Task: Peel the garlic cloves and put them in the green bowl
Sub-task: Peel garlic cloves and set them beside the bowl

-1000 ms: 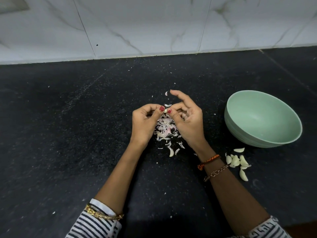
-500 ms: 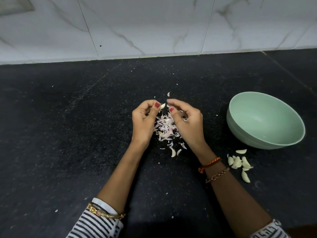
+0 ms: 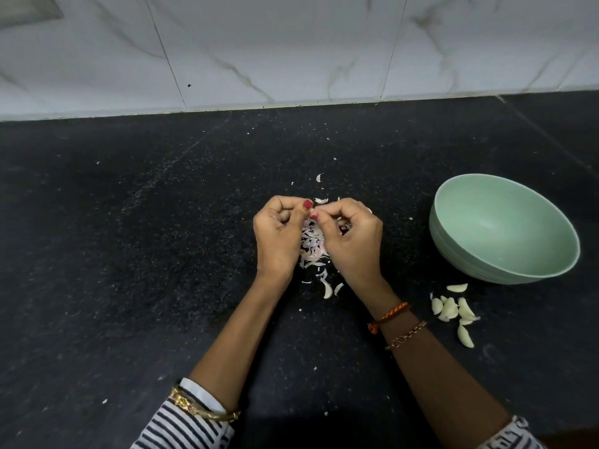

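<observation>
1. Both hands had drawn together again since half a second before: the gap between the two thumbs, in which a small pale garlic clove had shown, was closed, and the right hand's fingers, loosely spread a second before, were curled in.
2. That suggested the peeling of this one clove was under way, not finished; nothing had gone toward the bowl.
3. Left hand [image 3: 278, 236] was held over the black speckled stone counter [image 3: 129, 254], fingers curled, thumb tip with red nail pressed against something tiny at the meeting point.
4. Right hand [image 3: 351, 236] mirrored it, fingers bent under, thumb meeting the left thumb. Both pinched the small pale garlic clove [image 3: 313, 211], barely visible between the nails.
5. Papery pink-white heap of garlic skins [image 3: 312, 251] lay on the counter directly beneath the hands.
6. Pale green round bowl [image 3: 505, 234] stood to the right, well apart from the hands, apparently holding nothing.
7. Cluster of loose white garlic cloves [image 3: 453, 309] lay on the counter just in front of the bowl, outside it; whether they were already peeled could not be told.
</observation>
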Motion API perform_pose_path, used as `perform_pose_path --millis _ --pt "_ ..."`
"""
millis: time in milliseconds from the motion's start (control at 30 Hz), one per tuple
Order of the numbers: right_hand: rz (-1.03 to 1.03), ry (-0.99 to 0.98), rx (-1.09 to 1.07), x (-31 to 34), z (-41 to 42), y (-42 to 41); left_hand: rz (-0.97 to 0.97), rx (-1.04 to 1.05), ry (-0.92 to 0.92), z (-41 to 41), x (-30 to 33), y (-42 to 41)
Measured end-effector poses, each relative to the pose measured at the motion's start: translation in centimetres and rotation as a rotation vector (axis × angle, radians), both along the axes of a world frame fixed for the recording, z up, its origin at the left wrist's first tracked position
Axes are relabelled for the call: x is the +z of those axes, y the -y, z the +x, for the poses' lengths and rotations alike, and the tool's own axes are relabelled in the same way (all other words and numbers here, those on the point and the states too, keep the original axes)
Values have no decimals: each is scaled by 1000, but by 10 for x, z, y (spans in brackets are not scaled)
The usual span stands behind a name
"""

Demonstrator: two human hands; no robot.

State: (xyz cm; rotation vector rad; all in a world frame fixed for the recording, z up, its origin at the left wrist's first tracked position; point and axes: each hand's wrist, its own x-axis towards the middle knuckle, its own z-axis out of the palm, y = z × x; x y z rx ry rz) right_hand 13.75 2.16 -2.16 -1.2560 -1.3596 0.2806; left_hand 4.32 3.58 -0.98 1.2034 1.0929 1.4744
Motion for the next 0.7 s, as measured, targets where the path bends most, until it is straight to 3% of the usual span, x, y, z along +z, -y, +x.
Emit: perform_pose_path --millis 67,167,300,467,633,700 --pt "6 10 -53 -2 -3 1 -38 -13 58 4 3 1" --pt "-129 -239 12 1 1 0 -94 -47 91 8 4 4" --pt "-98 -404 87 10 3 1 -8 -77 -110 6 -3 4" --pt "-143 -426 122 10 2 1 14 -30 -158 3 -1 3" --pt "-170 -422 89 10 -2 3 310 49 -451 -5 -6 0" --pt "-233 -509 175 14 -1 4 409 65 -500 -8 -4 -1"
